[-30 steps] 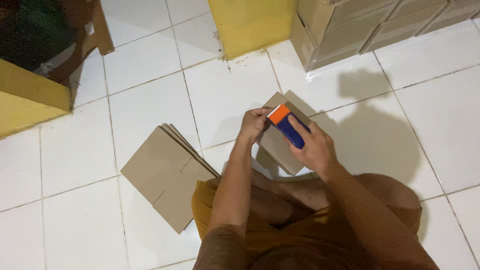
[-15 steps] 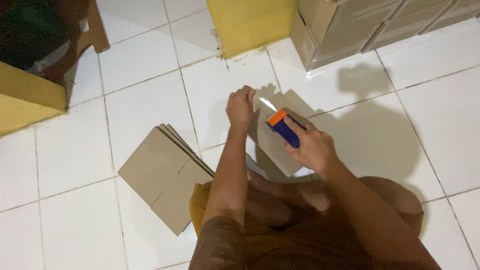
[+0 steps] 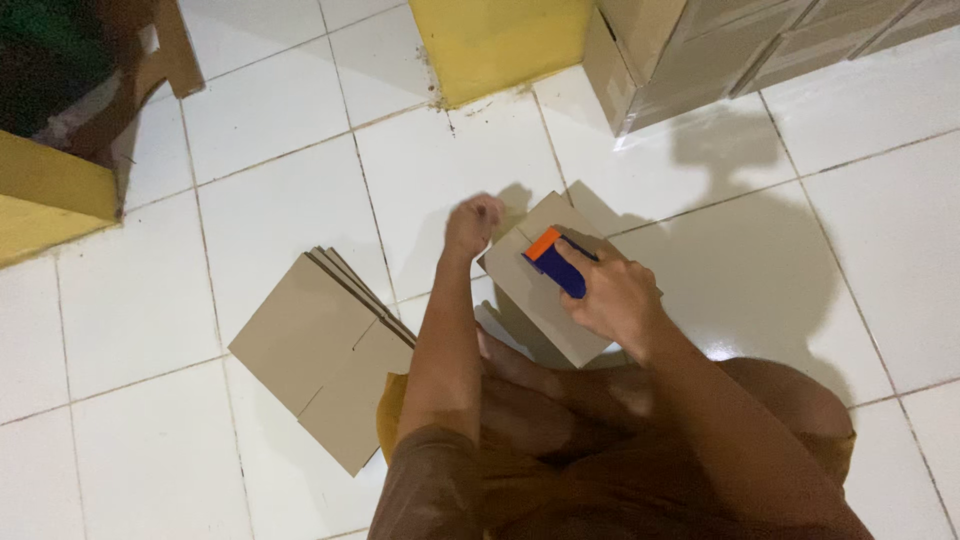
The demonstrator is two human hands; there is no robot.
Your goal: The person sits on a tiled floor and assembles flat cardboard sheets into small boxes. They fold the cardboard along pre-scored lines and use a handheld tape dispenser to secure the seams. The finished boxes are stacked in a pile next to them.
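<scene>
Since half a second ago, the right hand [image 3: 612,296] has drawn the blue and orange tape dispenser [image 3: 555,261] back toward the person, and the left hand [image 3: 472,222] has slid down to the box's left corner.

How far the work stands, judged by the pictures: one small cardboard box [image 3: 545,290] is folded and is being taped, while the stack of flat cardboard sheets [image 3: 325,355], at about eight o'clock from it, is not yet folded, so most seems left. The box rests tilted against the person's crossed legs, near the middle of the view. The right hand is wrapped closed around the dispenser and presses it on the box top. The left hand is curled into a loose fist and touches the box edge; whether it pinches tape cannot be told.

The white tiled floor [image 3: 820,260] carries everything. At twelve o'clock stands a yellow wall corner [image 3: 500,45], at one o'clock a row of finished cartons [image 3: 720,50].
</scene>
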